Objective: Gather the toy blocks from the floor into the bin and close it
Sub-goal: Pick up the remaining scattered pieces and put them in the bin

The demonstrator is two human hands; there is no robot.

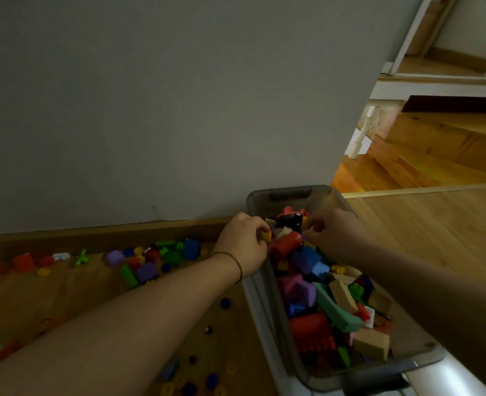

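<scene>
Both hands work at the far end of the open bin (290, 193).
Left hand (243, 244): fingers curled, pinching a yellow block (266, 235) at the bin's left rim. Right hand (334, 235): fingers curled over the piled blocks (321, 295); cannot tell what they grip. Loose blocks (150, 261) lie on the floor (64, 295) left of the bin, along the wall (179, 110).

I see grey translucent bin (253, 202), top open, heaped with mixed-colour blocks (321, 295). Loose blocks (150, 261) scattered on floor left of it. Yellow block (266, 235) held over bin's left rim.
</scene>
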